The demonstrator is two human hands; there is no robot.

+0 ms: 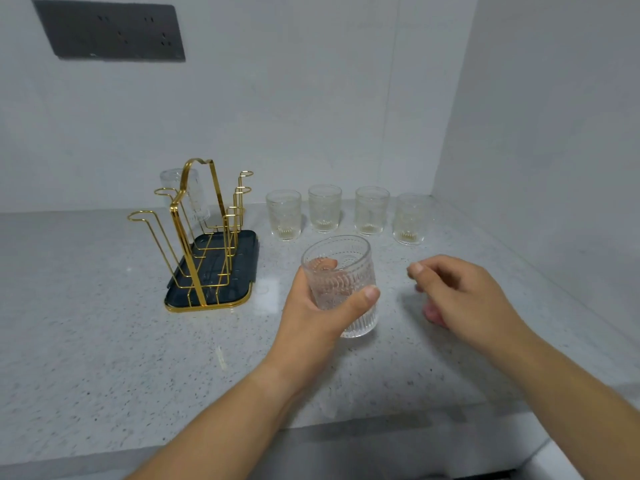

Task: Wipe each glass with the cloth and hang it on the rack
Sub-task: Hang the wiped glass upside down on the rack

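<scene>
A glass (346, 268) is held above the worktop (104, 323) by the left grip (311, 306). This grip is clamped on it, with the thumb laid across the near side and the fingers wrapped round the far side, where a fingertip is seen through the wall. The glass is tilted, its mouth turned up and away. The right grip (464, 299) is held just beside the glass, to its right and apart from it. Its fingers are loosely curled and parted, and nothing is seen to be held in them.

Four more glasses are stood upright in a row near the back wall: the first glass (284, 214), the second (325, 207), the third (372, 210) and the fourth (412, 218), which is nearest the corner. To the left of the row a gold wire rack (189, 261) is set on a dark tray (242, 258). One hung glass (199, 202) is carried mouth-down on a far prong of the rack. A dark socket panel (110, 31) is fixed to the wall above.
</scene>
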